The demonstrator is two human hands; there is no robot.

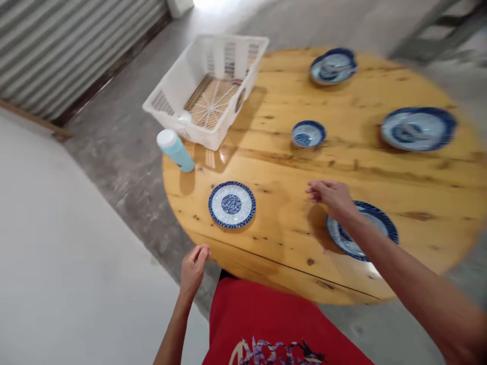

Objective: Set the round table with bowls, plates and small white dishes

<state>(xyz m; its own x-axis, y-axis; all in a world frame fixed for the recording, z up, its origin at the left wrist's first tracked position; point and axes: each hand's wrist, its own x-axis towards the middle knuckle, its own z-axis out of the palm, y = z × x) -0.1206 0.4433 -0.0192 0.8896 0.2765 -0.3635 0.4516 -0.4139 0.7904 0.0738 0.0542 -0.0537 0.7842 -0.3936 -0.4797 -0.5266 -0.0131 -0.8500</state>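
My right hand [330, 196] is over the table with its fingers curled in and nothing visible in them. Below my right forearm is a blue-rimmed plate [382, 223], partly hidden by the arm. My left hand [195, 266] hovers by the near left table edge, thumb against curled fingers, with no object showing. Closest to it lies another blue-and-white plate [232, 204], flat on the wood. A small blue-and-white bowl [309, 134] stands beyond my right hand.
On the round wooden table [281, 197] stand a white plastic basket [160, 109] holding a slatted mat [215, 104] and a light blue bottle [178, 152] with a white cap. Blue-rimmed dishes sit at the far side [327, 77] and the right [443, 126], blurred pale shapes on them.
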